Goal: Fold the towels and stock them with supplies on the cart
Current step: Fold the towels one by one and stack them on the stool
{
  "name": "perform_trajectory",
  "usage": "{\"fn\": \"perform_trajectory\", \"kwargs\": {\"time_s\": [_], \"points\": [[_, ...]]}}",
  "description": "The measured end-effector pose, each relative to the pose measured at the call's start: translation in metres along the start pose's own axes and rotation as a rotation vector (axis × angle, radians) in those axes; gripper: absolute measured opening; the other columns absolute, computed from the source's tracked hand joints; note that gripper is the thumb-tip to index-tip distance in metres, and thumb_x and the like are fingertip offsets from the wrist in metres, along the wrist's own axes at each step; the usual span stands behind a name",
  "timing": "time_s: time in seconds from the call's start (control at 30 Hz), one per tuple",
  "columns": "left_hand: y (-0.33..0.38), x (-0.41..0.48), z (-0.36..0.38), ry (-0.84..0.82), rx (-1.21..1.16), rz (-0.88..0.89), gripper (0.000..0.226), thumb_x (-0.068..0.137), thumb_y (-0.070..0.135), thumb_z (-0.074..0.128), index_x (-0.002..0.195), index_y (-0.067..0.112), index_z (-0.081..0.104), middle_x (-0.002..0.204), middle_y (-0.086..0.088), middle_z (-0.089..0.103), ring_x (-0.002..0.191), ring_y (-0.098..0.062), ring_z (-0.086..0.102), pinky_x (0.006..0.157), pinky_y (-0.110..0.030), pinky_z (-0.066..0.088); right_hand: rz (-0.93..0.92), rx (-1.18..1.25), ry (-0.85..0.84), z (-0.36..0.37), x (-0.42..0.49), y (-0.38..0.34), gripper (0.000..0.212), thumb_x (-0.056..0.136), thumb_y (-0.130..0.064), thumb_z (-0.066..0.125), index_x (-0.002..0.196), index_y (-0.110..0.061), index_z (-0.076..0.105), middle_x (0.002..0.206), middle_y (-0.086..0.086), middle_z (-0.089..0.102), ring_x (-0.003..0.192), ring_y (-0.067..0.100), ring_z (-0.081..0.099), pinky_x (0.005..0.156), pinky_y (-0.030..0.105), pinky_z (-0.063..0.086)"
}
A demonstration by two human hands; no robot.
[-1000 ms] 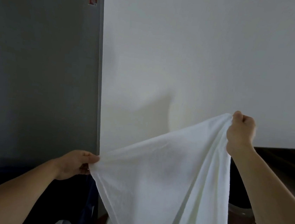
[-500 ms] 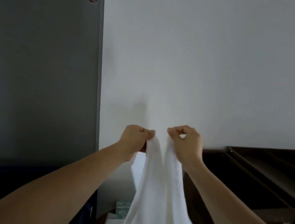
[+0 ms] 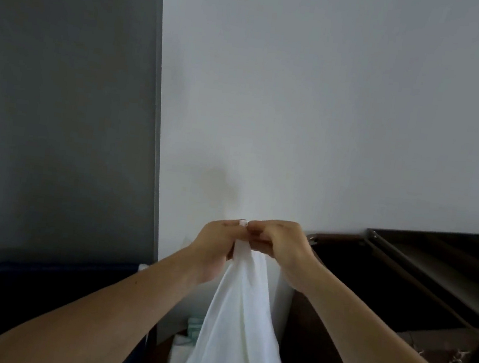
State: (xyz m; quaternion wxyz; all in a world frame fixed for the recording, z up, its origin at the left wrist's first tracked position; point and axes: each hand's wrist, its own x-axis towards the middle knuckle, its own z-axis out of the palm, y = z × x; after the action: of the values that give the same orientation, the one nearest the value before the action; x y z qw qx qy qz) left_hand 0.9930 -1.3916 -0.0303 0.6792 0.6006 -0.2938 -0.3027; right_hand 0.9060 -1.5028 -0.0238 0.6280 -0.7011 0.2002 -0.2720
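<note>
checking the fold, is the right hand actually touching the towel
Touching. The head view shows the right hand pinching the top edge of the towel, close beside the left hand, and the cloth hangs down from that grip.

Bare hands and bare forearms, seen from the head camera.
The left hand (image 3: 219, 244) and right hand (image 3: 279, 242) are uncovered. The left forearm (image 3: 97, 314) and right forearm (image 3: 364, 330) run bare from wrist to the frame's lower edge. The fingers are too blurred for finer detail.
</note>
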Motion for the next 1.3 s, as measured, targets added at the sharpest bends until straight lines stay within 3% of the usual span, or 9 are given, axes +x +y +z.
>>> {"fn": "perform_trajectory", "kwargs": {"time_s": [0.2, 0.37, 0.5, 0.63, 0.73, 0.87, 1.03, 1.17, 1.3], "points": [[0.000, -0.005, -0.002, 0.048, 0.064, -0.009, 0.020, 0.096, 0.009, 0.059, 0.108, 0.007, 0.075, 0.108, -0.014, 0.074, 0.100, -0.029, 0.069, 0.097, -0.046, 0.054, -0.126, -0.154, -0.050, -0.025, -0.002, -0.006, 0.032, 0.089, 0.008, 0.050, 0.095, -0.008, 0.077, 0.093, 0.004, 0.077, 0.087, 0.015, 0.071, 0.077, 0.024, 0.057], [0.053, 0.011, -0.006, -0.100, -0.011, 0.109, 0.024, 0.096, 0.003, 0.055, 0.115, 0.000, 0.069, 0.100, -0.012, 0.072, 0.092, -0.024, 0.068, 0.085, -0.042, 0.059, -0.224, -0.294, -0.127, -0.040, 0.007, 0.002, 0.042, 0.093, -0.018, 0.069, 0.133, -0.018, 0.058, 0.128, -0.005, 0.064, 0.120, 0.008, 0.057, 0.103, 0.026, 0.043], [0.120, 0.036, 0.002, -0.120, -0.034, 0.278, 0.020, 0.097, 0.000, 0.053, 0.109, 0.000, 0.068, 0.089, -0.004, 0.072, 0.084, -0.016, 0.066, 0.078, -0.028, 0.056, -0.261, 0.000, -0.175, -0.043, 0.020, -0.034, 0.014, 0.089, -0.018, 0.072, 0.099, -0.011, 0.065, 0.092, 0.004, 0.070, 0.085, 0.021, 0.066, 0.076, 0.029, 0.052], [0.169, 0.056, 0.005, -0.124, 0.060, 0.404, 0.020, 0.097, -0.001, 0.053, 0.111, -0.004, 0.067, 0.100, -0.009, 0.072, 0.094, -0.019, 0.068, 0.088, -0.029, 0.056, -0.367, 0.091, -0.021, -0.042, 0.030, -0.096, 0.031, 0.078, -0.018, 0.082, 0.074, -0.018, 0.052, 0.078, 0.009, 0.054, 0.067, 0.022, 0.051, 0.054, 0.030, 0.039], [0.203, 0.061, 0.006, -0.145, 0.088, 0.526, 0.022, 0.096, 0.002, 0.056, 0.114, -0.006, 0.067, 0.100, -0.007, 0.072, 0.094, -0.018, 0.069, 0.085, -0.027, 0.054, -0.484, 0.211, 0.049, -0.045, 0.030, -0.132, 0.029, 0.069, -0.028, 0.081, 0.074, -0.022, 0.053, 0.081, 0.006, 0.056, 0.071, 0.022, 0.055, 0.062, 0.035, 0.046], [0.218, 0.064, 0.002, 0.014, 0.196, 0.571, 0.018, 0.092, 0.003, 0.064, 0.108, -0.003, 0.071, 0.105, -0.013, 0.074, 0.101, -0.027, 0.070, 0.093, -0.037, 0.056, -0.451, 0.084, -0.024, -0.037, 0.028, -0.133, 0.022, 0.090, -0.029, 0.073, 0.083, -0.018, 0.056, 0.082, 0.003, 0.058, 0.074, 0.021, 0.054, 0.068, 0.037, 0.045], [0.189, 0.063, -0.001, 0.004, 0.216, 0.532, 0.012, 0.085, 0.003, 0.072, 0.097, 0.003, 0.075, 0.102, -0.013, 0.075, 0.096, -0.028, 0.072, 0.088, -0.035, 0.058, -0.460, 0.177, 0.088, -0.038, 0.026, -0.128, 0.030, 0.079, -0.045, 0.072, 0.063, -0.025, 0.058, 0.064, -0.003, 0.056, 0.056, 0.014, 0.050, 0.048, 0.027, 0.039], [0.180, 0.061, -0.001, -0.038, 0.173, 0.459, 0.007, 0.086, 0.007, 0.072, 0.093, 0.009, 0.075, 0.093, -0.005, 0.077, 0.084, -0.020, 0.073, 0.069, -0.027, 0.058, -0.553, -0.212, 0.281, -0.037, 0.038, -0.098, 0.015, 0.089, -0.034, 0.070, 0.085, -0.029, 0.057, 0.067, -0.012, 0.054, 0.049, 0.000, 0.046, 0.045, 0.015, 0.038], [0.167, 0.056, -0.003, -0.127, 0.178, 0.435, 0.010, 0.089, 0.005, 0.069, 0.088, 0.012, 0.076, 0.096, -0.003, 0.076, 0.085, -0.017, 0.072, 0.072, -0.029, 0.059, -0.667, -0.322, 0.337, -0.050, 0.040, -0.076, 0.042, 0.088, -0.021, 0.070, 0.090, -0.057, 0.048, 0.090, -0.025, 0.056, 0.054, 0.004, 0.053, 0.053, 0.012, 0.041]]}}
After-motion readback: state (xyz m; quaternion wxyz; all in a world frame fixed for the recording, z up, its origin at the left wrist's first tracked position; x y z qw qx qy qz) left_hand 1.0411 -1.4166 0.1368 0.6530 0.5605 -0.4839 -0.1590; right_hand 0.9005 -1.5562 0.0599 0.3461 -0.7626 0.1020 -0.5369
